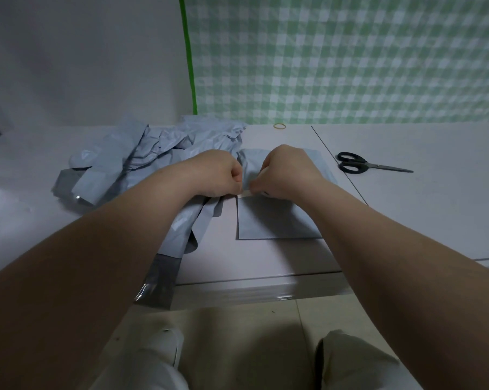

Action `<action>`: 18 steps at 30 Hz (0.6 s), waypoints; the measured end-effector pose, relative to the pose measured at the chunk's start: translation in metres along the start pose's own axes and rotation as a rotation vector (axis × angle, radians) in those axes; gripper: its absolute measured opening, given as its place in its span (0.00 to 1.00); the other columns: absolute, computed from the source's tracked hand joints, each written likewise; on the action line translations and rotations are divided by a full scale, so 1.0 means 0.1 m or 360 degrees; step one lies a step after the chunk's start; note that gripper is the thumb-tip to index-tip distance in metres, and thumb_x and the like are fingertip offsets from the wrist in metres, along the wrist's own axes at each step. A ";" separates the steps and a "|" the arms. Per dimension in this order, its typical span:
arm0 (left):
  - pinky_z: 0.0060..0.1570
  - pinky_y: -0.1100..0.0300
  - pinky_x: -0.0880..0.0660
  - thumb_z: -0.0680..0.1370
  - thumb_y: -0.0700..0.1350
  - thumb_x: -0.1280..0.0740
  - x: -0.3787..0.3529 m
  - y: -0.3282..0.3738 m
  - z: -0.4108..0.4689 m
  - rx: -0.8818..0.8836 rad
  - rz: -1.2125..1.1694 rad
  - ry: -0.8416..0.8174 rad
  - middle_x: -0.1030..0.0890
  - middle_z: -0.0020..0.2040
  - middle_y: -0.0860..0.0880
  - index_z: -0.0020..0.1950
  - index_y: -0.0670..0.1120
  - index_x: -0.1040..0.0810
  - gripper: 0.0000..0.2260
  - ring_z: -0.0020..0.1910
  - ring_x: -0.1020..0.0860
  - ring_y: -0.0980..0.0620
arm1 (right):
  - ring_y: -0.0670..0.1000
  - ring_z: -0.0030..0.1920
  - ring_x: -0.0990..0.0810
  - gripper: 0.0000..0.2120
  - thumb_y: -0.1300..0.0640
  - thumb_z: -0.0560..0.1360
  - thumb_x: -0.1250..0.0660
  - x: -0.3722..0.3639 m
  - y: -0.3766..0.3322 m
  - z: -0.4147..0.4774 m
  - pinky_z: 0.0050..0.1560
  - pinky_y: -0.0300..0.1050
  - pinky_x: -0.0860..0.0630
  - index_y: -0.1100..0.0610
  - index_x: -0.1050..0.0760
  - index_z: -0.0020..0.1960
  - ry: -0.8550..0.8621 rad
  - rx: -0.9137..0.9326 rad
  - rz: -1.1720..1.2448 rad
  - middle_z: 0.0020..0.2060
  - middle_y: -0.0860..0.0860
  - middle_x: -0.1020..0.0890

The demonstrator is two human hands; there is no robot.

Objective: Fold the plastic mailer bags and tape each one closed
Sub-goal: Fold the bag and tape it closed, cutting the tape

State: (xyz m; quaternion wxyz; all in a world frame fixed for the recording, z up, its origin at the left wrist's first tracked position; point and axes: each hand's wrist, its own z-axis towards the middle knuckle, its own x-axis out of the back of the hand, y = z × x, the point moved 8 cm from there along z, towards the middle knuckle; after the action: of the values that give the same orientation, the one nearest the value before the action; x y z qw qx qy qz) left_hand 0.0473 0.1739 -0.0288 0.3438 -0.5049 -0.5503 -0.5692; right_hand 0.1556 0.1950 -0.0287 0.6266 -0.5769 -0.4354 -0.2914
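Note:
A flat grey mailer bag [268, 218] lies on the white table [406, 220] in front of me. Both hands meet at its left edge, halfway up. My left hand [218, 174] is curled and pinches the bag's edge. My right hand [287, 171] is curled too and pinches a small pale strip [244, 194], seemingly tape or a seal liner, at the same spot. A heap of crumpled grey mailer bags [142, 161] lies to the left, partly under my left forearm. One bag [164, 280] hangs over the table's front edge.
Black scissors [364, 163] lie on the table to the right. A yellow rubber band [279, 126] sits near the back wall. A green-checked cloth [350, 57] hangs behind. My knees and the tiled floor [237, 347] show below the table edge.

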 end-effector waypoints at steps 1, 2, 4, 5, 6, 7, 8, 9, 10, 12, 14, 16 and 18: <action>0.33 0.66 0.36 0.76 0.44 0.33 -0.01 0.00 0.00 0.0000 0.0015 -0.0011 0.26 0.34 0.55 0.32 0.52 0.28 0.12 0.34 0.30 0.57 | 0.54 0.37 0.26 0.11 0.55 0.62 0.29 0.00 -0.01 0.00 0.36 0.42 0.31 0.57 0.29 0.37 -0.0007 0.0000 -0.0017 0.33 0.53 0.27; 0.33 0.66 0.36 0.76 0.44 0.33 -0.01 0.00 0.01 -0.0002 0.0034 -0.0018 0.26 0.34 0.54 0.32 0.52 0.28 0.12 0.35 0.30 0.57 | 0.54 0.37 0.26 0.11 0.55 0.62 0.29 -0.01 -0.01 0.00 0.36 0.42 0.32 0.56 0.31 0.36 -0.0011 -0.0002 -0.0032 0.32 0.52 0.27; 0.33 0.66 0.36 0.76 0.44 0.33 -0.03 0.02 0.02 -0.0007 0.0084 -0.0020 0.27 0.34 0.54 0.32 0.52 0.29 0.13 0.37 0.29 0.54 | 0.54 0.37 0.27 0.11 0.55 0.63 0.30 -0.01 -0.01 -0.01 0.34 0.42 0.33 0.56 0.33 0.34 -0.0014 -0.0005 -0.0052 0.31 0.52 0.30; 0.33 0.66 0.36 0.76 0.44 0.34 -0.03 0.02 0.03 -0.0010 0.0107 -0.0014 0.27 0.33 0.54 0.32 0.52 0.29 0.13 0.37 0.29 0.54 | 0.54 0.37 0.27 0.12 0.55 0.63 0.30 -0.01 -0.01 -0.02 0.33 0.41 0.34 0.56 0.34 0.33 -0.0015 -0.0008 -0.0054 0.30 0.52 0.30; 0.32 0.67 0.37 0.76 0.44 0.34 -0.03 0.03 0.03 -0.0014 0.0128 -0.0007 0.27 0.33 0.54 0.32 0.52 0.30 0.13 0.37 0.30 0.54 | 0.54 0.37 0.28 0.14 0.55 0.63 0.30 -0.01 0.00 -0.02 0.32 0.40 0.35 0.55 0.36 0.32 -0.0016 -0.0011 -0.0053 0.30 0.52 0.31; 0.32 0.67 0.37 0.76 0.44 0.34 -0.03 0.04 0.03 -0.0018 0.0147 0.0000 0.28 0.33 0.54 0.32 0.52 0.30 0.13 0.37 0.30 0.54 | 0.54 0.37 0.28 0.15 0.55 0.63 0.29 -0.01 0.00 -0.02 0.31 0.40 0.36 0.55 0.37 0.31 -0.0018 -0.0012 -0.0055 0.30 0.52 0.32; 0.31 0.68 0.38 0.76 0.44 0.35 -0.03 0.05 0.03 -0.0024 0.0164 0.0007 0.29 0.32 0.54 0.32 0.51 0.31 0.14 0.37 0.31 0.54 | 0.54 0.37 0.28 0.15 0.55 0.63 0.29 -0.01 0.00 -0.02 0.31 0.40 0.36 0.55 0.37 0.31 -0.0018 -0.0013 -0.0062 0.30 0.52 0.32; 0.31 0.68 0.38 0.76 0.44 0.35 -0.04 0.06 0.03 -0.0032 0.0180 0.0011 0.29 0.32 0.54 0.32 0.51 0.31 0.13 0.36 0.31 0.54 | 0.54 0.37 0.28 0.15 0.55 0.63 0.29 -0.01 0.00 -0.03 0.31 0.40 0.36 0.55 0.37 0.31 -0.0016 -0.0014 -0.0072 0.30 0.51 0.31; 0.31 0.68 0.39 0.76 0.44 0.35 -0.04 0.07 0.03 -0.0041 0.0197 0.0013 0.29 0.32 0.54 0.33 0.49 0.30 0.12 0.36 0.31 0.54 | 0.54 0.37 0.27 0.15 0.55 0.63 0.29 -0.01 0.00 -0.03 0.31 0.40 0.35 0.55 0.36 0.32 -0.0012 -0.0016 -0.0079 0.31 0.51 0.31; 0.32 0.66 0.38 0.76 0.44 0.35 -0.05 0.08 0.03 -0.0052 0.0238 0.0013 0.29 0.32 0.53 0.36 0.47 0.27 0.09 0.38 0.30 0.52 | 0.54 0.38 0.26 0.14 0.54 0.63 0.29 -0.02 0.00 -0.03 0.33 0.40 0.33 0.55 0.35 0.33 -0.0009 -0.0017 -0.0084 0.32 0.51 0.29; 0.35 0.61 0.36 0.77 0.44 0.36 -0.06 0.10 0.03 -0.0055 0.0279 0.0015 0.29 0.33 0.52 0.39 0.45 0.26 0.07 0.39 0.29 0.51 | 0.55 0.40 0.24 0.11 0.54 0.63 0.29 -0.02 0.00 -0.04 0.36 0.41 0.31 0.56 0.30 0.38 -0.0002 -0.0018 -0.0083 0.35 0.52 0.26; 0.36 0.59 0.36 0.77 0.44 0.36 -0.07 0.10 0.03 -0.0054 0.0307 0.0021 0.29 0.33 0.51 0.40 0.44 0.25 0.07 0.40 0.29 0.50 | 0.55 0.43 0.21 0.10 0.54 0.64 0.29 -0.02 0.00 -0.04 0.37 0.41 0.30 0.56 0.27 0.42 0.0014 -0.0028 -0.0088 0.39 0.53 0.24; 0.39 0.60 0.36 0.78 0.45 0.37 -0.08 0.11 0.03 -0.0050 0.0337 0.0030 0.29 0.33 0.51 0.41 0.44 0.25 0.08 0.40 0.29 0.49 | 0.54 0.44 0.21 0.10 0.54 0.65 0.29 -0.02 -0.01 -0.05 0.36 0.40 0.32 0.55 0.26 0.43 0.0034 -0.0034 -0.0107 0.41 0.53 0.22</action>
State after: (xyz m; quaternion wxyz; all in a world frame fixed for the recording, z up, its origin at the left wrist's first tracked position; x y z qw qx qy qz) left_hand 0.0600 0.1736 -0.0336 0.3992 -0.5603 -0.4815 -0.5430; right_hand 0.1555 0.1893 -0.0295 0.6149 -0.5655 -0.4448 -0.3229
